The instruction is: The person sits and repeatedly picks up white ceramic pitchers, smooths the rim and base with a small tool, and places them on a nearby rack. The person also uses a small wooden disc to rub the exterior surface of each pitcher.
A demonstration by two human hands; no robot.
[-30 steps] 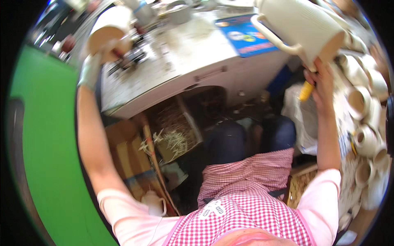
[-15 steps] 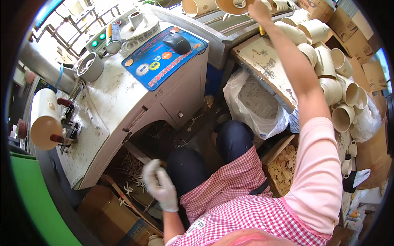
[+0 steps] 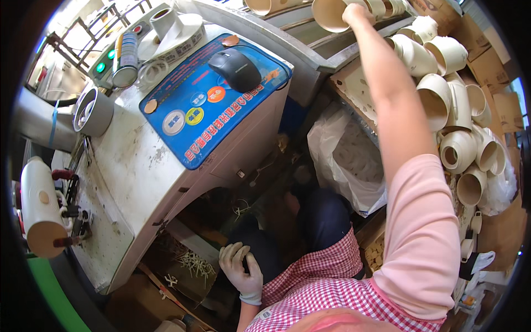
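My bare right hand (image 3: 358, 14) reaches to the far end of the work area, its fingers closed on the edge of a cream plastic cylinder (image 3: 328, 15). This cylinder is hollow, with its round open end facing me. More such cylinders (image 3: 387, 8) lie just to the right of it. In a white glove, my left hand (image 3: 243, 272) hovers near my left knee. Its fingers are loosely curved, the thumb stands apart, and nothing shows between them. At the far left another cream cylinder (image 3: 40, 199) is held in a small clamp fixture (image 3: 71, 207) with red-tipped toggles.
A white machine top (image 3: 138, 166) carries a blue mat (image 3: 188, 141), a black mouse (image 3: 235, 69), a tape roll and a spray can (image 3: 125, 61). Cream cylinders (image 3: 434, 99) are piled at right beside cardboard boxes. A plastic bag (image 3: 345, 160) and a box of small discs (image 3: 376, 254) stand below.
The view has shifted. My right hand stays at the far end, with the cylinder turned to show more of its open end. My left hand has moved right, closer to my knee.
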